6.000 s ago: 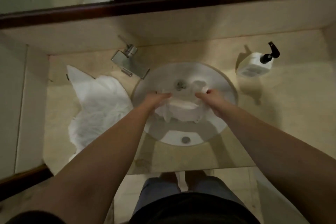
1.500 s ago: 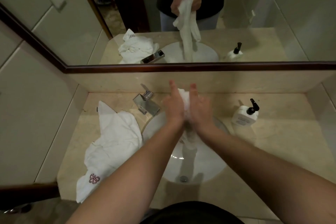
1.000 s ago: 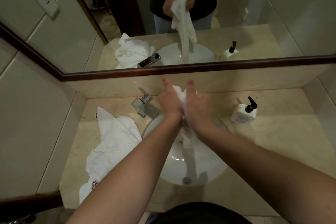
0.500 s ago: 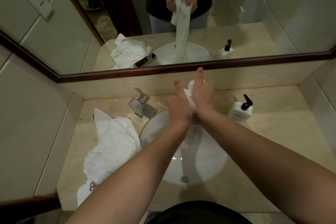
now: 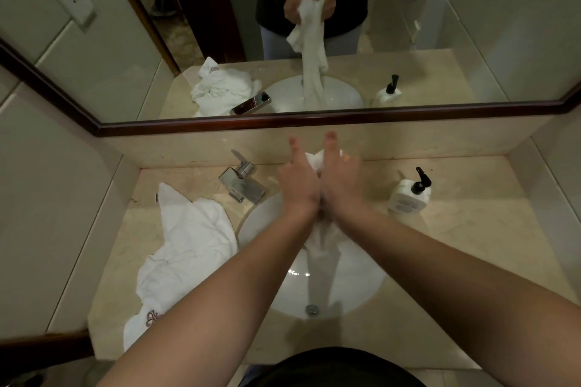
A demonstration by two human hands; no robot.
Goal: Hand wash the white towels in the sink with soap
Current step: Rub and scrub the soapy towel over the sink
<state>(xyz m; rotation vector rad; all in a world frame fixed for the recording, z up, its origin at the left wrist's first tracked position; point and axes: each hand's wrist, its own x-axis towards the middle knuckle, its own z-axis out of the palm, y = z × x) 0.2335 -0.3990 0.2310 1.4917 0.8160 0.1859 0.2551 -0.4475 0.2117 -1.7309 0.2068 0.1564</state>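
While towel (image 5: 322, 237) hangs lengthwise into sink (image 5: 361, 280), left hand (image 5: 297, 187) and right hand (image 5: 341, 182) clasp its top, fingers curled round it.

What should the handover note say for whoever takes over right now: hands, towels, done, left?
Left hand and right hand: palms pressed together around the wet towel, raised above the sink; its tail hangs into the basin.
Second towel lies on the counter left of the sink, apparently unwashed.
Soap bottle stands right of the sink; faucet shows no water running.
Done: first towel being scrubbed.
Left: finish it, wash the second.
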